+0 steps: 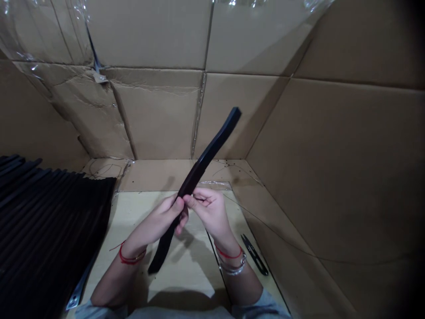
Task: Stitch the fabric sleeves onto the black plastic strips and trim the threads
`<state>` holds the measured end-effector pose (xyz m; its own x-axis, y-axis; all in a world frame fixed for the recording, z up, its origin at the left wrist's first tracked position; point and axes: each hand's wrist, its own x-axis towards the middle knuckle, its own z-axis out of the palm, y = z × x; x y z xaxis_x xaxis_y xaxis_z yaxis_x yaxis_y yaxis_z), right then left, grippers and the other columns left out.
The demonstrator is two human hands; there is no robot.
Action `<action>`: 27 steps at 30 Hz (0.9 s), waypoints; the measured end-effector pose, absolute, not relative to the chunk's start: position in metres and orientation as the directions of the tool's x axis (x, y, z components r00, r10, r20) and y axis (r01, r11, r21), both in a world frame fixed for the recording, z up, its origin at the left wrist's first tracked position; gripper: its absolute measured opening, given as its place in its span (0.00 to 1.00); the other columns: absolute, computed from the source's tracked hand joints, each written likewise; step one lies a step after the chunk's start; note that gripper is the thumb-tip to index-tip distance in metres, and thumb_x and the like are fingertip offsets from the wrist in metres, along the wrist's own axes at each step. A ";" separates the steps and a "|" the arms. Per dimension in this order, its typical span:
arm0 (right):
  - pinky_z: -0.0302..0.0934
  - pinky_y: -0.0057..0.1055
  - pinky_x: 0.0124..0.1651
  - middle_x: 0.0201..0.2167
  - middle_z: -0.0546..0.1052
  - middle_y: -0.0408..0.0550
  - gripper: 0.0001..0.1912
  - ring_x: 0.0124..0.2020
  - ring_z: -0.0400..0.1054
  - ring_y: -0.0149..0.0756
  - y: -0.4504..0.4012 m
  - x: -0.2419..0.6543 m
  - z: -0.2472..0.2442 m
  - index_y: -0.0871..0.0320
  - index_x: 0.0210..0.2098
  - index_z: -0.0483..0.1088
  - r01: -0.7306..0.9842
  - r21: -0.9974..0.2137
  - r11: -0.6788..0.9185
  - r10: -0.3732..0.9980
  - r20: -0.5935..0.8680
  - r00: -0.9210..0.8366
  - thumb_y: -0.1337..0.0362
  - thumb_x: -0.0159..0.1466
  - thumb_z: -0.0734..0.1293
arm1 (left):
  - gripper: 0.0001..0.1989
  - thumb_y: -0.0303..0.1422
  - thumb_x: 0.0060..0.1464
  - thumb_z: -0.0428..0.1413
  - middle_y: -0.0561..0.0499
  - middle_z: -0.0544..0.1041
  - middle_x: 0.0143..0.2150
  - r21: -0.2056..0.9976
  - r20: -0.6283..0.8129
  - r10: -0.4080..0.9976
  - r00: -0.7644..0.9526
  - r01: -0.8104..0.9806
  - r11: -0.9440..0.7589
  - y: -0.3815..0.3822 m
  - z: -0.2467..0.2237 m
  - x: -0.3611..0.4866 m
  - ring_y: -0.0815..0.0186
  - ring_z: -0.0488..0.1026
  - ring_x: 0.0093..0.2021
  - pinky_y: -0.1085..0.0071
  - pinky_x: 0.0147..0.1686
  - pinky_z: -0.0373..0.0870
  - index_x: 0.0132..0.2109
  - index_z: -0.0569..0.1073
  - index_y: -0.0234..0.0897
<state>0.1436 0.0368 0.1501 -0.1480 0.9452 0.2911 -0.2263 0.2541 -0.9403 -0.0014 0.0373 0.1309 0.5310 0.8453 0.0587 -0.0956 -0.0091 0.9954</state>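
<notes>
A long, black, slightly curved strip [217, 144] slants up to the right above the table, its lower end near my left forearm. My left hand [168, 215] is wrapped round its lower middle, thumb on top. Against the strip's edge, just beside the left thumb, my right hand [207, 208] pinches with thumb and forefinger. Whether those fingers grip the strip itself or something fine on it, I cannot make out. The strip's material is not clear, though it looks smooth at the upper end and duller in the middle.
Many similar black strips [59, 212] lie stacked at the left. Black thread snips [254, 254] rest on the pale table [133, 221] right of my right wrist. Cardboard walls [159, 115] enclose the back and sides. A thin loose thread [282, 239] trails along the right.
</notes>
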 end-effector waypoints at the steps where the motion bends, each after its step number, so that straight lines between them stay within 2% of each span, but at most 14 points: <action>1: 0.66 0.29 0.27 0.20 0.73 0.44 0.11 0.24 0.69 0.34 0.037 0.145 0.151 0.60 0.26 0.75 -0.217 -0.930 0.295 0.944 0.319 -0.082 0.58 0.56 0.74 | 0.23 0.52 0.59 0.46 0.54 0.68 0.23 0.994 0.111 0.889 0.444 -0.046 -0.100 0.038 0.132 0.000 0.72 0.65 0.23 0.77 0.25 0.61 0.36 0.68 0.35; 3: 0.65 0.29 0.27 0.20 0.72 0.44 0.10 0.25 0.68 0.34 0.037 0.147 0.151 0.59 0.27 0.75 -0.208 -0.926 0.316 0.943 0.330 -0.034 0.58 0.57 0.73 | 0.20 0.48 0.60 0.49 0.54 0.68 0.23 0.970 0.222 0.945 0.241 0.043 -0.239 0.038 0.134 0.006 0.72 0.65 0.25 0.77 0.27 0.60 0.30 0.66 0.35; 5: 0.59 0.26 0.23 0.18 0.68 0.42 0.10 0.21 0.63 0.30 0.040 0.149 0.148 0.59 0.29 0.76 -0.224 -0.934 0.278 0.952 0.298 -0.063 0.58 0.57 0.73 | 0.21 0.47 0.61 0.48 0.55 0.65 0.21 0.958 0.268 0.956 0.121 0.071 -0.277 0.036 0.134 0.012 0.72 0.62 0.23 0.76 0.26 0.57 0.26 0.64 0.36; 7: 0.48 0.23 0.17 0.17 0.63 0.38 0.12 0.16 0.53 0.24 0.043 0.148 0.144 0.60 0.36 0.77 -0.281 -0.930 0.236 0.961 0.267 -0.077 0.57 0.57 0.73 | 0.21 0.47 0.62 0.46 0.55 0.65 0.21 0.966 0.256 0.962 0.096 -0.002 -0.257 0.033 0.133 0.018 0.72 0.61 0.22 0.75 0.25 0.57 0.27 0.64 0.37; 10: 0.35 0.23 0.16 0.18 0.63 0.36 0.20 0.15 0.40 0.20 0.047 0.146 0.138 0.60 0.45 0.76 -0.391 -0.900 0.194 0.966 0.246 -0.086 0.56 0.56 0.74 | 0.20 0.49 0.60 0.48 0.56 0.65 0.23 0.961 0.218 0.971 0.095 -0.196 -0.196 0.029 0.133 0.021 0.73 0.62 0.22 0.77 0.23 0.59 0.31 0.65 0.37; 13: 0.35 0.22 0.16 0.18 0.64 0.37 0.23 0.15 0.41 0.20 0.047 0.146 0.138 0.61 0.45 0.76 -0.413 -0.897 0.158 0.954 0.247 -0.171 0.54 0.54 0.75 | 0.20 0.51 0.58 0.49 0.59 0.61 0.19 0.942 0.067 0.964 0.256 -0.334 0.024 0.027 0.134 0.016 0.76 0.56 0.16 0.79 0.16 0.52 0.33 0.65 0.36; 16: 0.49 0.23 0.18 0.19 0.70 0.42 0.22 0.16 0.55 0.24 0.040 0.147 0.143 0.61 0.40 0.78 -0.361 -0.918 0.162 0.910 0.280 -0.304 0.52 0.52 0.76 | 0.23 0.53 0.58 0.45 0.61 0.56 0.15 0.913 -0.090 0.829 0.552 -0.287 0.290 0.027 0.135 0.009 0.77 0.47 0.11 0.78 0.12 0.45 0.31 0.65 0.36; 18: 0.59 0.26 0.23 0.23 0.74 0.45 0.18 0.21 0.63 0.29 0.035 0.145 0.146 0.60 0.37 0.78 -0.311 -0.922 0.233 0.931 0.304 -0.204 0.54 0.53 0.75 | 0.24 0.55 0.58 0.44 0.60 0.59 0.16 0.952 -0.056 0.824 0.564 -0.218 0.214 0.027 0.135 0.008 0.75 0.51 0.13 0.78 0.14 0.49 0.33 0.65 0.37; 20: 0.61 0.27 0.25 0.24 0.74 0.46 0.14 0.24 0.65 0.31 0.034 0.142 0.147 0.58 0.37 0.77 -0.258 -0.910 0.324 0.943 0.332 0.011 0.57 0.55 0.75 | 0.22 0.53 0.57 0.48 0.57 0.64 0.19 0.993 0.078 0.924 0.375 -0.109 -0.040 0.027 0.135 0.010 0.73 0.58 0.17 0.77 0.19 0.55 0.35 0.66 0.37; 22: 0.57 0.25 0.22 0.22 0.71 0.44 0.13 0.21 0.61 0.29 0.036 0.142 0.146 0.59 0.36 0.77 -0.241 -0.909 0.340 0.940 0.330 0.081 0.56 0.56 0.73 | 0.19 0.50 0.58 0.51 0.56 0.64 0.21 0.978 0.200 0.958 0.208 0.022 -0.209 0.028 0.134 0.011 0.72 0.60 0.21 0.77 0.22 0.55 0.33 0.66 0.37; 23: 0.53 0.23 0.19 0.19 0.68 0.42 0.13 0.19 0.56 0.27 0.037 0.143 0.146 0.60 0.35 0.76 -0.249 -0.917 0.313 0.948 0.316 0.032 0.55 0.57 0.73 | 0.19 0.50 0.58 0.50 0.56 0.64 0.21 0.978 0.191 0.957 0.219 0.037 -0.204 0.030 0.134 0.011 0.72 0.60 0.20 0.77 0.21 0.55 0.33 0.66 0.37; 25: 0.42 0.23 0.16 0.15 0.62 0.39 0.15 0.15 0.47 0.23 0.040 0.146 0.146 0.62 0.31 0.75 -0.247 -0.939 0.240 0.953 0.277 -0.125 0.54 0.58 0.71 | 0.21 0.51 0.60 0.44 0.56 0.63 0.20 0.996 0.086 0.904 0.418 -0.042 -0.075 0.036 0.133 0.007 0.72 0.59 0.17 0.76 0.19 0.56 0.34 0.66 0.37; 27: 0.37 0.23 0.16 0.14 0.60 0.37 0.16 0.15 0.42 0.22 0.042 0.148 0.147 0.62 0.27 0.72 -0.217 -0.946 0.240 0.949 0.276 -0.154 0.54 0.60 0.70 | 0.24 0.54 0.60 0.42 0.56 0.65 0.20 0.992 0.013 0.792 0.611 -0.104 0.064 0.043 0.131 0.004 0.72 0.60 0.16 0.76 0.18 0.58 0.36 0.66 0.36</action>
<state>0.1479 0.0416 0.1465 -0.1536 0.9488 0.2760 -0.2168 0.2401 -0.9462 0.0040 0.0432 0.1310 0.6105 0.7919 0.0135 -0.1045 0.0637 0.9925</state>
